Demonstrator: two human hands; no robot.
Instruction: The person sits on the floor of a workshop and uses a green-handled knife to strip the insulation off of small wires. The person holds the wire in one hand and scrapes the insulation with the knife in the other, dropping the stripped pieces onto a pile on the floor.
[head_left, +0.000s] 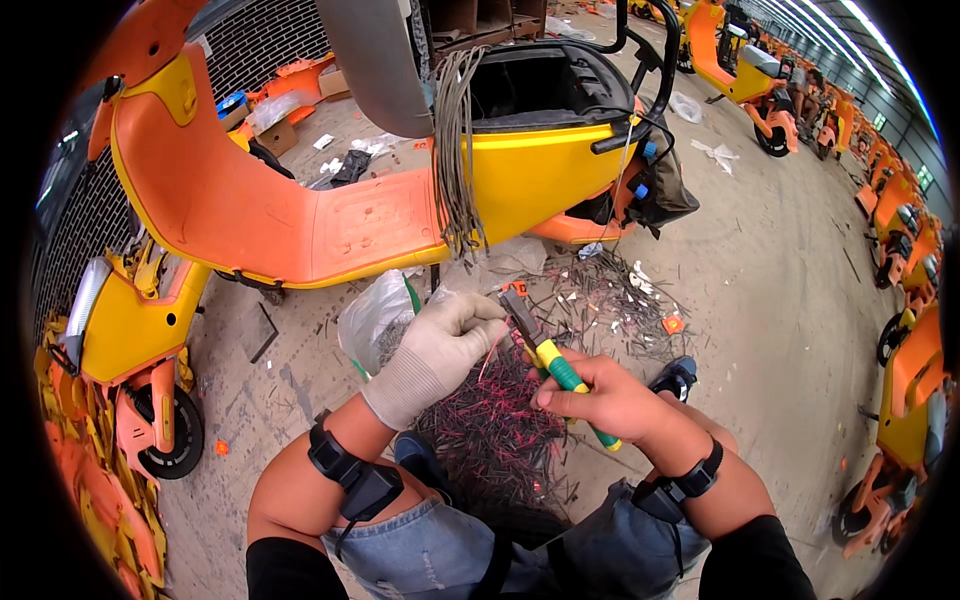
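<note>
My left hand (435, 352), in a pale knit glove, pinches a thin reddish wire (490, 354) between thumb and fingers. My bare right hand (604, 397) grips pliers (556, 361) with green and yellow handles. Their dark jaws are close beside the left fingertips; whether they touch the wire is unclear. Beneath both hands, a heap of short dark and pink wire or sheath scraps (487, 435) covers the floor between my feet. A translucent plastic bag (367, 319) lies left of the glove. Ahead, a bundle of grey cables (456, 150) hangs over the scooter's side.
An orange and yellow scooter (375, 217) stands across the front, its seat (379, 60) raised over an open storage box (544, 86). Another scooter front (139, 337) is at left, beside stacked panels (97, 480). Scooters (919, 375) line the right; a person (808, 97) sits far back.
</note>
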